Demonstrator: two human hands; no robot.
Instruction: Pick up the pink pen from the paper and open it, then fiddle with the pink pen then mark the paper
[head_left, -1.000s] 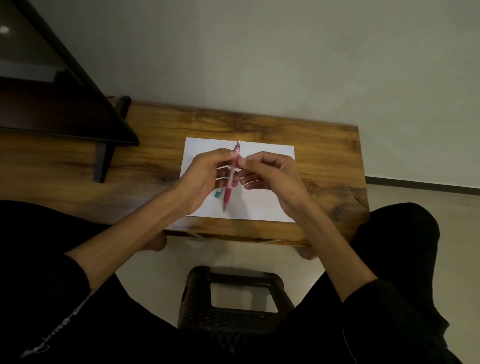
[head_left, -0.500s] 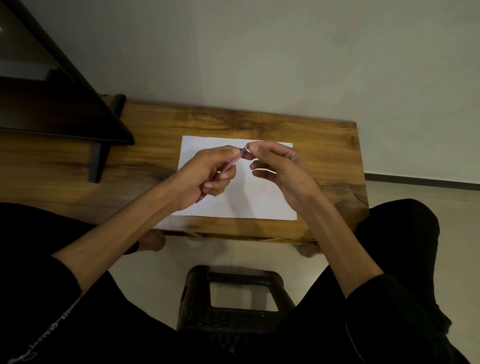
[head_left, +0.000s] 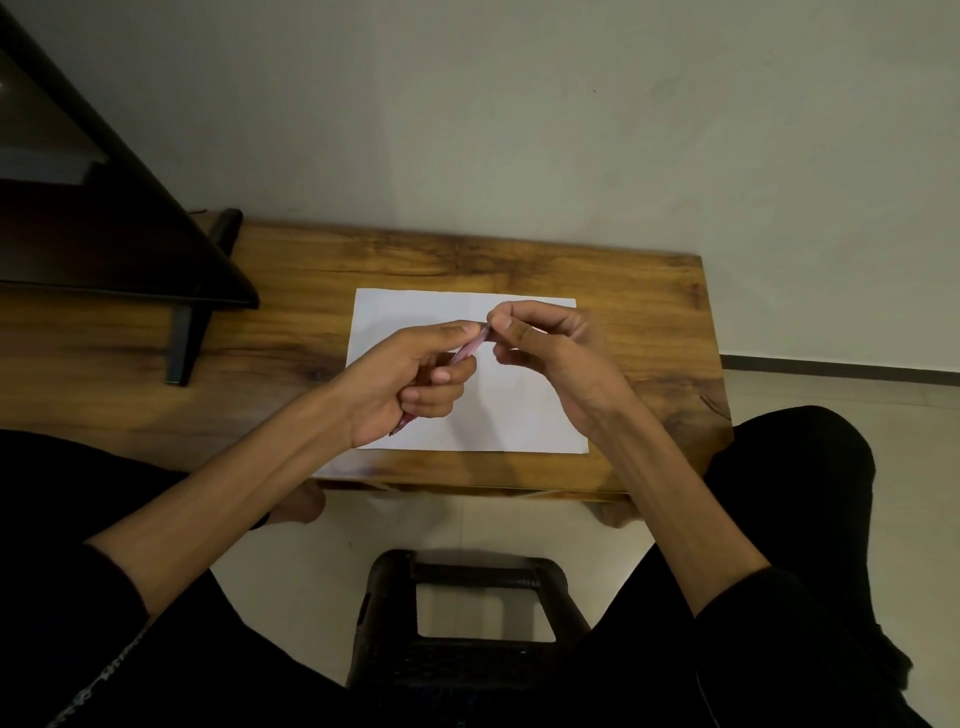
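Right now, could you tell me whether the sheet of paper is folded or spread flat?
Spread flat: the sheet of paper lies unfolded on the wooden table, showing straight edges and no crease.

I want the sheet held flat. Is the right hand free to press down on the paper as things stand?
Probably not at once: the right hand pinches the top end of the pen that the left hand grips. The paper lies bare just below.

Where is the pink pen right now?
In the head view, the pink pen is held above the white paper, gripped in the left hand, with the right hand pinching its top end.
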